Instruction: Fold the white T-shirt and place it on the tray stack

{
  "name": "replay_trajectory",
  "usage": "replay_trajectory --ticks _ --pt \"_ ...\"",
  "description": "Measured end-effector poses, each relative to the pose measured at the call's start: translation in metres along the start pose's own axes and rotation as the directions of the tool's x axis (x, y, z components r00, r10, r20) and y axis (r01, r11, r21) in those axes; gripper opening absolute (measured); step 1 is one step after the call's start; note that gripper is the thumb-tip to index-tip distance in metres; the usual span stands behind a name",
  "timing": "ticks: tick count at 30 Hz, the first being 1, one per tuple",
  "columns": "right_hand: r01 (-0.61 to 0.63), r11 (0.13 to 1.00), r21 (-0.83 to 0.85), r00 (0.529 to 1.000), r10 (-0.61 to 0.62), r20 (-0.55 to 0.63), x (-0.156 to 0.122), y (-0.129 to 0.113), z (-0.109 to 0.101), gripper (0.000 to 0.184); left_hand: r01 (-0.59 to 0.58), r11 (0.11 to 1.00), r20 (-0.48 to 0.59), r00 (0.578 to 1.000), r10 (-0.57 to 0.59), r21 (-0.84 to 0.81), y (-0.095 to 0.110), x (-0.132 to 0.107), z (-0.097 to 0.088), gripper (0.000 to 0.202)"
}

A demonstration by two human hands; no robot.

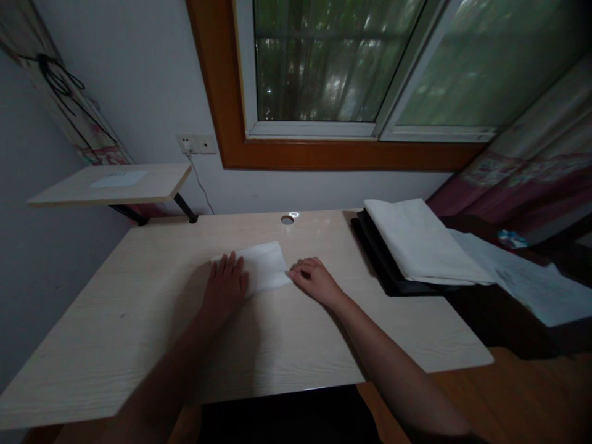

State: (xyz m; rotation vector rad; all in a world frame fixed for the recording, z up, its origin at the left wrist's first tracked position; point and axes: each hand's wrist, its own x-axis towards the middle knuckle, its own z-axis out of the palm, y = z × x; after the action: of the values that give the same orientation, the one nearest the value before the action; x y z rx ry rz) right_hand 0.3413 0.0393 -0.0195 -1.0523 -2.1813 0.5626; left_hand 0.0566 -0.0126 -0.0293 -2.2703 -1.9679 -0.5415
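A white sheet of paper [264, 266] lies on the pale wood-grain desk [305, 345], a faint crease running across it near its lower right part. My left hand [226, 285] rests flat on the paper's left end, fingers stretched out and a little apart. At the opposite edge my right hand [314, 280] has its thumb and index finger closed on the paper's right side, the other fingers curled in. Part of the paper's left end is hidden under my left hand.
To the right, a folded white sheet [416, 240] lies on a black folder-like stack [386, 271]. Beyond it are printed papers [522, 271] on a dark surface. A raised shelf [161, 179] stands at the back left. The desk has a round cable hole [287, 220].
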Motion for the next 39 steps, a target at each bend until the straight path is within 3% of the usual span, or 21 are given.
replay_trajectory --ticks 7,14,19,24,28,34,39 --pt "-0.005 0.995 0.099 1.0 0.007 -0.023 0.002 -0.002 0.015 0.023 -0.038 0.999 0.012 0.999 0.038 0.001 -0.008 0.004 -0.003 0.05" --pt "0.012 0.996 0.087 0.999 -0.015 0.04 0.003 0.014 0.01 0.022 -0.208 0.978 0.148 0.968 0.203 0.019 -0.041 -0.002 -0.007 0.052" --pt "0.013 1.0 0.016 0.999 -0.014 0.052 0.003 0.017 0.011 0.021 -0.246 0.969 0.211 0.947 0.241 -0.003 -0.063 -0.006 -0.013 0.052" --pt "-0.001 1.0 -0.027 0.998 0.003 0.07 0.001 0.013 0.012 0.018 -0.255 0.962 0.116 0.957 0.266 -0.101 -0.078 -0.012 -0.01 0.05" --pt "-0.026 1.0 -0.015 0.998 0.026 0.053 0.004 0.007 0.01 0.016 -0.181 0.975 0.023 0.982 0.185 -0.126 -0.087 -0.013 -0.005 0.048" --pt "-0.041 0.998 -0.055 0.992 0.034 -0.123 0.009 -0.006 0.005 0.013 -0.044 0.994 -0.09 0.995 0.035 -0.102 -0.095 -0.008 -0.005 0.046" --pt "0.014 0.99 -0.14 0.983 -0.039 -0.179 0.018 -0.028 0.012 0.017 -0.052 0.995 -0.123 0.992 0.042 -0.081 -0.095 -0.007 -0.006 0.045"
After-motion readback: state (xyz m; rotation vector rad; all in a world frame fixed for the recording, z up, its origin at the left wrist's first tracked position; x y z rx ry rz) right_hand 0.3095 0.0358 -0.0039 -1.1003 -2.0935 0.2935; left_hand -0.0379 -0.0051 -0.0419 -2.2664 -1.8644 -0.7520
